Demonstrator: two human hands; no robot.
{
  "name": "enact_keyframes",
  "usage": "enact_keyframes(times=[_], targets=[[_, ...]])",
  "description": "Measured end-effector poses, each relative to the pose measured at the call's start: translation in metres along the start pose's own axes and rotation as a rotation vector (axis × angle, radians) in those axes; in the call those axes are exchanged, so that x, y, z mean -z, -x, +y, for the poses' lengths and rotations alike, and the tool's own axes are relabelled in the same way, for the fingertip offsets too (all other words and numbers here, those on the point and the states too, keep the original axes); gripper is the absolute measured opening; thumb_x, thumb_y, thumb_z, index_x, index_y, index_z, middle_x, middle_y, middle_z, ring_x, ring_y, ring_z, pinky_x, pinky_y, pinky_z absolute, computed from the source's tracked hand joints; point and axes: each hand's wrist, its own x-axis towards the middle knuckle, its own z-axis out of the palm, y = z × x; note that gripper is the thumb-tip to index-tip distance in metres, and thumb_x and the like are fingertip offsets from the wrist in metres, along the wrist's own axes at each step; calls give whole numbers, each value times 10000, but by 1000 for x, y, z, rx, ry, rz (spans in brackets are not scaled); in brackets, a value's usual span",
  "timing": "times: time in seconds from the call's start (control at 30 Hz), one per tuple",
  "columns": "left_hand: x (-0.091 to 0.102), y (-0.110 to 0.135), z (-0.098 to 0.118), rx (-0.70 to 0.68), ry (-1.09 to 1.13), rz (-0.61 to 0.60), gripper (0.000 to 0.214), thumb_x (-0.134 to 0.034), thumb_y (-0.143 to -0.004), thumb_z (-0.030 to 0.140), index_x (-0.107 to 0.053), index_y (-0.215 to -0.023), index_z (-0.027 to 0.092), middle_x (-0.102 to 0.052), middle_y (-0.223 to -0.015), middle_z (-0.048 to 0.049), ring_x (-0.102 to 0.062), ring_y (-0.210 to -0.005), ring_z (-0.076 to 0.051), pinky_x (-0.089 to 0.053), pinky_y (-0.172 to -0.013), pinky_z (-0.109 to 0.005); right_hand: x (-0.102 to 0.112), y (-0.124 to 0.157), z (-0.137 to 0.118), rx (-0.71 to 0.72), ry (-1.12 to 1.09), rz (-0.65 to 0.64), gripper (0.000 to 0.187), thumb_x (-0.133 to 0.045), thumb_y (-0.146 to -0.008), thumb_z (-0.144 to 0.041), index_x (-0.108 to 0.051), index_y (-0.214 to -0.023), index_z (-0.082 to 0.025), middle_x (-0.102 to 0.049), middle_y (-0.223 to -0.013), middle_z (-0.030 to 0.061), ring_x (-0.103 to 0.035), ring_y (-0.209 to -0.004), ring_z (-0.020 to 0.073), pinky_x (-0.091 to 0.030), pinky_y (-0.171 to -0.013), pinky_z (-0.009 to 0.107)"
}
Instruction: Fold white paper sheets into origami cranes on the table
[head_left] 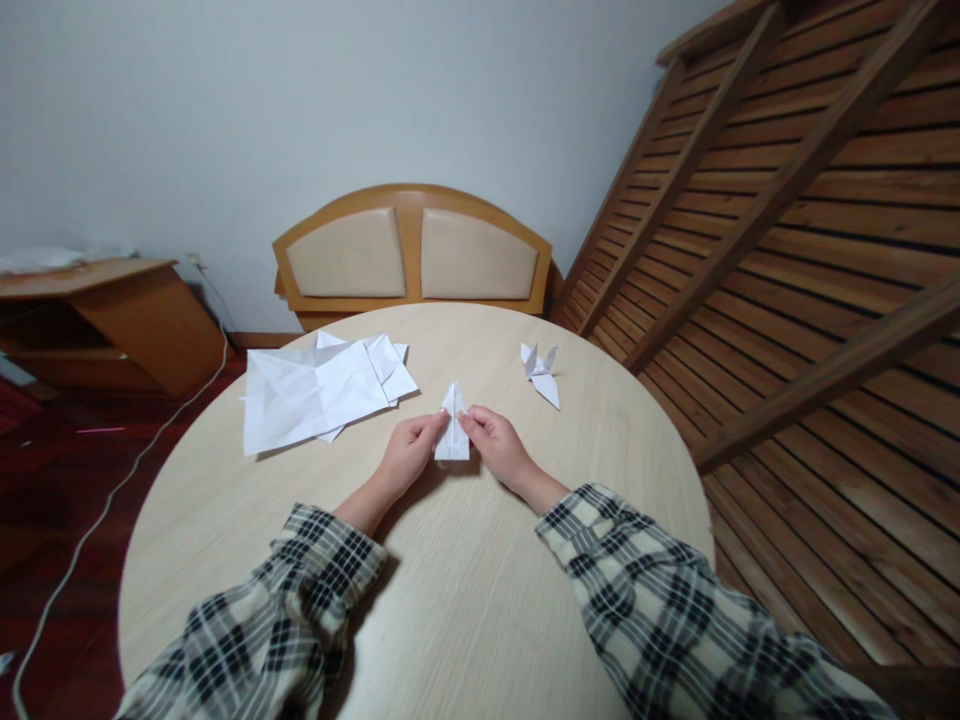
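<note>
Between my two hands is a small folded piece of white paper point(453, 440), narrow and pointed at the far end, flat across the near end, with a crease or slit down its middle. My left hand point(409, 450) pinches its left edge, thumb on top. On the opposite edge, my right hand point(501, 447) pinches it in the same way. The fingers beneath the paper are mostly hidden. A finished-looking paper crane point(540, 372) rests on the table beyond my right hand. To the far left of my left hand lies a stack of creased white paper sheets point(315, 390).
The round pale wooden table point(465, 610) carries all the paper. Behind it stands a headboard point(412, 245) against the wall. A slatted wooden frame point(795, 250) leans at the right. At the left are a wooden desk point(165, 320) and a white cable point(124, 480) on the floor.
</note>
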Motion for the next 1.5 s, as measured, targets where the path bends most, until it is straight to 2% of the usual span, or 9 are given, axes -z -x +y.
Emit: enact_keyframes(times=[0.37,0.77,1.0,1.17,1.33,1.5], targets=[[2,1,3,21,11,-66,525,-497,-856,601,-424,-513,210,-363,-475,36,-304,-455,-107,-229,-448,-258,0,1,1,2,46,18,493,-529,-869,-611,-443,-581,-220,-428,-577,-17,-421,-588,147,-353,-548,283],[0,3,7,11,-14,-106,547,-480,-855,615,-371,-493,220,-325,-467,42,-280,-437,-100,-221,-437,-258,2,-2,3,-10,18,65,424,-535,-872,-576,-485,-648,-219,-465,-616,-14,-446,-607,153,-367,-551,278],[-2,4,6,4,-21,-108,549,-476,-862,620,-391,-500,216,-340,-466,36,-286,-446,-105,-210,-433,-261,1,0,0,2,66,92,423,-545,-870,-560,-441,-629,-228,-425,-588,-23,-409,-571,145,-334,-516,273],[-2,4,8,-54,-19,-97,517,-469,-880,589,-430,-528,212,-381,-493,31,-326,-474,-118,-260,-458,-265,1,-1,1,11,65,158,404,-541,-875,-543,-448,-641,-227,-434,-593,-24,-417,-565,144,-341,-521,275],[-1,5,8,-94,-74,-131,428,-512,-891,500,-485,-587,200,-436,-540,35,-399,-521,-122,-306,-514,-258,5,-3,3,8,56,287,412,-534,-877,-567,-461,-656,-227,-443,-582,-25,-430,-555,146,-349,-511,274],[-1,3,5,-113,-140,-57,392,-497,-919,442,-500,-611,199,-460,-547,34,-423,-540,-132,-325,-557,-267,5,-4,3,15,-34,337,454,-453,-910,-634,-460,-703,-231,-455,-617,-24,-467,-566,144,-386,-518,270]])
